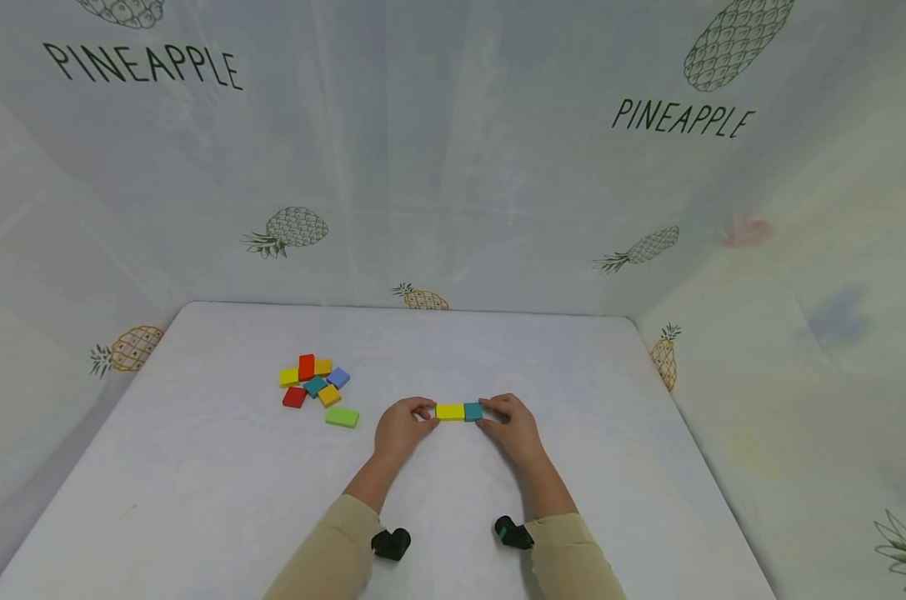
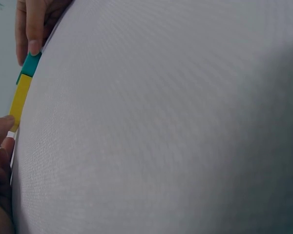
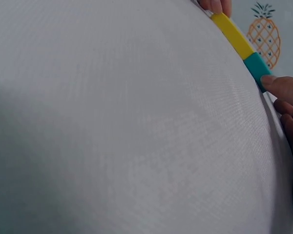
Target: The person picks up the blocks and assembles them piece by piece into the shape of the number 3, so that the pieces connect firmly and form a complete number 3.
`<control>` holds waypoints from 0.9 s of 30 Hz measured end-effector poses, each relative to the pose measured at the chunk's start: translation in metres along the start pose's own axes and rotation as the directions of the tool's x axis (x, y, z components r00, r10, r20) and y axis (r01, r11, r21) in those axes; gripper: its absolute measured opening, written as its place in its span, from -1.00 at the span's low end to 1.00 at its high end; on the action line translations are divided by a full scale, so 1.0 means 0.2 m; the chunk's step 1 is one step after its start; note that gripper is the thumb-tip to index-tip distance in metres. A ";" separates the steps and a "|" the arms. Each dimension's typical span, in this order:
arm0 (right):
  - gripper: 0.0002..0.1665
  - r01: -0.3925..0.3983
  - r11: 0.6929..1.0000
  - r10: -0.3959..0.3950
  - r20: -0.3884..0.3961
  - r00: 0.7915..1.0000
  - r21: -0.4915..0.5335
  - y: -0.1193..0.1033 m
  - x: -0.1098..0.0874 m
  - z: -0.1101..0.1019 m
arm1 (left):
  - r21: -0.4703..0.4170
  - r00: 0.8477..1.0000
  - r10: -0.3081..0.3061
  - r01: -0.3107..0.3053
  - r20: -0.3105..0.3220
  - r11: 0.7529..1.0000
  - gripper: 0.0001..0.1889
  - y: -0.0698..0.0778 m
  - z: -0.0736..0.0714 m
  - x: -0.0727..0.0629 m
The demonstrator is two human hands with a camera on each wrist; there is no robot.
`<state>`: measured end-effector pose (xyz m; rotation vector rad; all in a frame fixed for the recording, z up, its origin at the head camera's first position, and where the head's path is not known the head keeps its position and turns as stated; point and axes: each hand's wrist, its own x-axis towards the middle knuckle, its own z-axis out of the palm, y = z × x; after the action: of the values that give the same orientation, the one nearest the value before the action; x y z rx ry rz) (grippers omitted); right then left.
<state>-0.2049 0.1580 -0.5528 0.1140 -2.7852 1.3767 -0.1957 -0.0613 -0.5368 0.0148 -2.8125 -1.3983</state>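
- My left hand (image 1: 406, 429) pinches the left end of the yellow block (image 1: 449, 412), lower centre of the frame, long axis running left to right.
- My right hand (image 1: 514, 427), nearer the teal block (image 1: 473, 412), pinches it end-to-end against the yellow.

White table (image 1: 197, 500): cluster of coloured blocks (image 1: 315, 386), green block (image 1: 342, 417) near, yellow block (image 1: 449, 412) touching teal block (image 1: 473, 412).

A curtained booth — pineapple-print sheeting (image 1: 453, 167) behind and beside a table (image 1: 610, 467).
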 end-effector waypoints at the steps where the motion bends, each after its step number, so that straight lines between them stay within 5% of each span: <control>1: -0.58 0.002 1.000 -0.002 -0.001 1.000 0.001 0.00 0.00 0.00 | 0.000 1.000 -0.001 0.001 0.000 1.000 -0.74 0.00 0.00 0.00; 10: -0.50 0.015 0.999 -0.015 -0.003 1.000 0.036 0.01 0.01 -0.01 | -0.014 0.999 0.032 -0.031 0.015 0.999 -0.67 -0.01 0.00 0.01; 16: -0.43 0.031 0.996 -0.032 0.016 0.999 0.087 -0.02 0.01 -0.02 | -0.159 0.996 0.037 -0.024 0.079 0.987 -0.61 -0.06 -0.02 0.01; 27: -0.45 0.180 0.959 -0.189 0.021 0.982 0.221 -0.30 0.00 0.04 | -0.198 0.995 -0.051 0.068 0.088 0.978 -0.54 -0.07 -0.23 -0.05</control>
<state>-0.1996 0.1162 -0.5106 0.4022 -2.5655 1.6413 -0.1860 -0.1075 -0.5205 0.0423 -2.7406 -1.7289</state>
